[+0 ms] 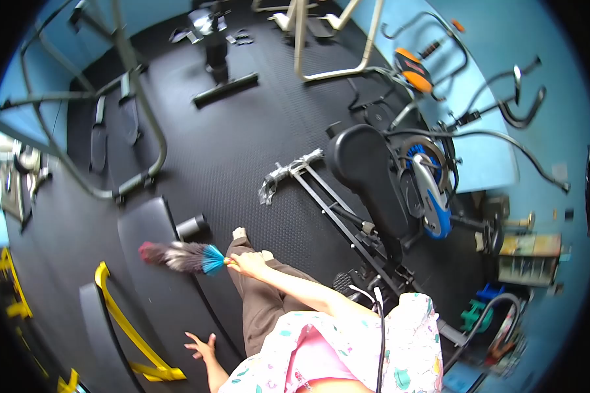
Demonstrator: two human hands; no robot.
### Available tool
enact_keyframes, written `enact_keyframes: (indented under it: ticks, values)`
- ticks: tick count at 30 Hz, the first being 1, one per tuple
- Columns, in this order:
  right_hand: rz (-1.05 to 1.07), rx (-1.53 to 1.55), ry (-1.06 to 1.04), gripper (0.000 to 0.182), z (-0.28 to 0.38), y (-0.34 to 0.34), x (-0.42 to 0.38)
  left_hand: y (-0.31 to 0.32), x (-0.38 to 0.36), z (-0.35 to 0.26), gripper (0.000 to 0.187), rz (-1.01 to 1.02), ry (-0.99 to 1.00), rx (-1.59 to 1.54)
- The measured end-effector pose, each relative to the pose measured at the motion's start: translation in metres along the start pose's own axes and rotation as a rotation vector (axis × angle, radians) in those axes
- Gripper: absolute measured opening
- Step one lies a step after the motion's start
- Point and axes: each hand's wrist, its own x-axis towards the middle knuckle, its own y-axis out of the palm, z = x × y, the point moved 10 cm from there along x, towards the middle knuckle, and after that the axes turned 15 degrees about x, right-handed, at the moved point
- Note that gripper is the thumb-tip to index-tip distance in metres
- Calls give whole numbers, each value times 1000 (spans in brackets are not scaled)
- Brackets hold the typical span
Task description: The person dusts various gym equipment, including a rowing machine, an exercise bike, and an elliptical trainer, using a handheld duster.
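My right hand [247, 265] is closed around the short handle of a feather duster, and that arm stretches across my lap. The duster [189, 257] points left, with blue feathers near the grip, grey and white ones in the middle and a dark red tip. In this view its feathers overlap the lower part of a black padded bench [147, 226] with a roller at its side. My left hand [203, 347] hangs lower down with its fingers spread, holding nothing, near a yellow curved frame [128, 321].
To my right stands an exercise bike with a black seat [360, 164] and a metal rail base [334, 209]. A grey-framed machine [157, 141] rises at the upper left. Further off are a black stand [226, 88] and a cream frame [334, 75]. Black textured matting [242, 144] covers the floor.
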Motion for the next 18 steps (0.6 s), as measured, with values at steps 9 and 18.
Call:
enact_keyframes:
  ticks: [9,18]
  values:
    - [-888,556,275,29,-84,-281,-99,-98,24,-151,54,-5,907,-22]
    - [-1374,782,729,34,-158,-296,-146,-239,-40,-545,51,-161,1176,449]
